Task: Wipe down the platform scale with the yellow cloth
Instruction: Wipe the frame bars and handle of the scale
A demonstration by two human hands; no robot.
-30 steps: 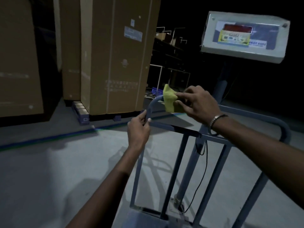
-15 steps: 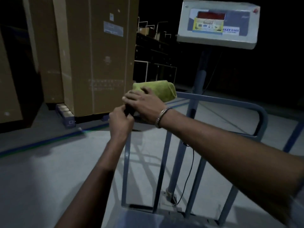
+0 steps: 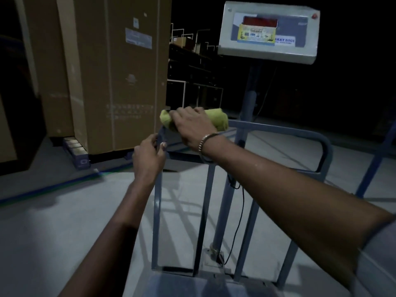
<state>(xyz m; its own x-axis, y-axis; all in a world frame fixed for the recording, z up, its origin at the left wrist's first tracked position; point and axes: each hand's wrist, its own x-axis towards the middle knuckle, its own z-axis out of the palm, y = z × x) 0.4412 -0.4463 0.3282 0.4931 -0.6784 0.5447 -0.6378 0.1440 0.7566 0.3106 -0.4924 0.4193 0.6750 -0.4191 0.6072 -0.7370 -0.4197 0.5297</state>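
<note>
While pressing the yellow cloth (image 3: 216, 120) onto the guard rail (image 3: 278, 130) at the platform scale's (image 3: 267, 33) far-left corner, right hand (image 3: 192, 127) clamped over cloth, left hand (image 3: 149, 156) gripping the near upright. Risk: bunched cloth slipping off the narrow rail, likely missing its underside.

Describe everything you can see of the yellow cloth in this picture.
The yellow cloth is a soft, yellow-green fabric, bunched into a loose roll. It lies across the top rail of the scale's blue-grey metal guard frame, at its left corner. The right hand covers its middle and presses it onto the rail, leaving both ends showing.
</note>
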